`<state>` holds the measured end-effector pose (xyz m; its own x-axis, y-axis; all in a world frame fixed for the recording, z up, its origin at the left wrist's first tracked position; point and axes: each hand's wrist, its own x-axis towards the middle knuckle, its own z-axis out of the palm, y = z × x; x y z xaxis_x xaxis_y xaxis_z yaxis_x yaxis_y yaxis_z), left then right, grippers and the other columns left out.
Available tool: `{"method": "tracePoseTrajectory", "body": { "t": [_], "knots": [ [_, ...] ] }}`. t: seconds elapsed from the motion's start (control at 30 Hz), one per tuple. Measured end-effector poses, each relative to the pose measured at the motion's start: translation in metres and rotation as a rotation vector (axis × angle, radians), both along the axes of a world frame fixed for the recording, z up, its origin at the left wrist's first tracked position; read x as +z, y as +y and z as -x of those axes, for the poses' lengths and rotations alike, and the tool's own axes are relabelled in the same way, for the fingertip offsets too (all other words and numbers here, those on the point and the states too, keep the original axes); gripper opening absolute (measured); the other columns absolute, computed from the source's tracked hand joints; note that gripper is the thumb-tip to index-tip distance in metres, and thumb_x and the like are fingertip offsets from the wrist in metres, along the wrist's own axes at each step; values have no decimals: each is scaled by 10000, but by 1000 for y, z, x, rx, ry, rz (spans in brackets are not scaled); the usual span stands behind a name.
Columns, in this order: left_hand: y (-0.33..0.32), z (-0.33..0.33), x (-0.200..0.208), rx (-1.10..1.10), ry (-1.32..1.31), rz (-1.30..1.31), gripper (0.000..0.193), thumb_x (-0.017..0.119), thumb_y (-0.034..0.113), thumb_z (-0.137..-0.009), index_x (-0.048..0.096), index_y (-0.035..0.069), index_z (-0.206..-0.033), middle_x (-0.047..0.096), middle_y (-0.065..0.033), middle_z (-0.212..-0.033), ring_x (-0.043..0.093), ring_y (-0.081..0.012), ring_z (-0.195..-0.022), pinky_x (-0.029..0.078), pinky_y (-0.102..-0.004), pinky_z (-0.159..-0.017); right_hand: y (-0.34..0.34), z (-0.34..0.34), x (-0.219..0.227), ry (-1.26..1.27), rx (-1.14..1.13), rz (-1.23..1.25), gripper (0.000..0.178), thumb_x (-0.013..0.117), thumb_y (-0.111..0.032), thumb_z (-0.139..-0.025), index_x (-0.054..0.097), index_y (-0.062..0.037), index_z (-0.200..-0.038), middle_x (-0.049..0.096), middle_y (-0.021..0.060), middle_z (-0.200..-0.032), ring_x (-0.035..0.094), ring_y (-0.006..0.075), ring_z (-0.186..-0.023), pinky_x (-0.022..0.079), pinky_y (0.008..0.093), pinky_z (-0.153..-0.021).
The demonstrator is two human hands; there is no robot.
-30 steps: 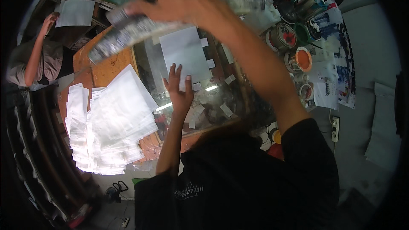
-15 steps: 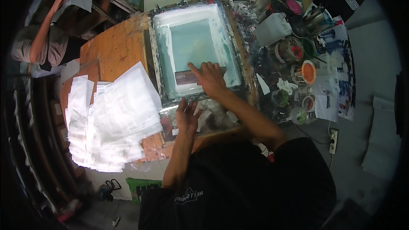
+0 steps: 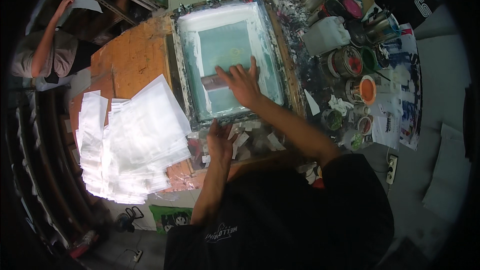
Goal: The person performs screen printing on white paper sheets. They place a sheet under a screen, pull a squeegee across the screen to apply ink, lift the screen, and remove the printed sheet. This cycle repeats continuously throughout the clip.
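A silk-screen frame with a pale green mesh and white ink along its inner margins lies on the bench in front of me. My right hand is over the near half of the mesh, gripping a dark brown squeegee. Its thumb and one finger reach forward, and the hand covers the squeegee's right part. My left hand is at the frame's near edge, palm partly turned up and fingers apart, holding nothing. Whether its fingertips touch the frame I cannot tell.
Left of the frame, a fanned stack of white sheets spreads over the wooden table. Paint cans, a white jug and small cups crowd the right side. At far left another person holds a sheet.
My right hand's fingers have spread, and the squeegee has shifted slightly left and tilted. My left hand's fingers are closer to the frame edge. The view has shifted a little.
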<state>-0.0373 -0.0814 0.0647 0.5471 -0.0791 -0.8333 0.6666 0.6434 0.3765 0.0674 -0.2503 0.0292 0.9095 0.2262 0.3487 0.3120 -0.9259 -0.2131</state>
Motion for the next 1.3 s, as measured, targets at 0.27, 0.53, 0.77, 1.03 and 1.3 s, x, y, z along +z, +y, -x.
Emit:
{"method": "tracePoseTrajectory", "body": {
  "t": [0.27,0.53,0.77,1.03,1.3],
  "knots": [
    [0,0,-7,-13,37,-14,752,651,445,-960,330,59,-1520,412,-178,-1437,427,-323,-1384,264,-640,-1121,-37,-164,-13,-56,-90,42,588,671,-27,-847,571,-189,-1403,626,100,-1082,593,270,-1129,212,751,-1085],
    [8,3,-7,25,32,12,409,655,434,-974,515,81,-1125,508,-157,-1202,482,-356,-1285,256,-687,-1122,-39,-91,29,336,57,-83,580,716,-66,-836,567,-181,-1385,649,116,-1063,596,311,-1105,369,525,-931],
    [29,5,16,-45,-136,198,286,687,337,-962,603,116,-1122,628,-103,-1107,573,-308,-1206,383,-570,-1075,2,70,96,50,58,103,588,668,-159,-889,550,-159,-1464,536,64,-984,516,246,-959,358,462,-867],
    [24,-69,117,-119,-731,239,70,642,125,-927,662,63,-953,722,-117,-1048,673,-312,-1120,415,-581,-1086,-12,-1,211,-309,10,-7,548,680,-536,-902,661,-135,-1275,552,62,-852,542,237,-813,399,447,-796],
    [7,-272,-56,-406,-1013,-1212,208,640,162,-976,739,13,-1083,729,-153,-1084,669,-295,-939,488,-352,-840,-12,-95,321,-108,-38,117,443,588,-413,-1010,716,-3,-1121,505,26,-567,440,148,-512,448,356,-600]
  ]
}}
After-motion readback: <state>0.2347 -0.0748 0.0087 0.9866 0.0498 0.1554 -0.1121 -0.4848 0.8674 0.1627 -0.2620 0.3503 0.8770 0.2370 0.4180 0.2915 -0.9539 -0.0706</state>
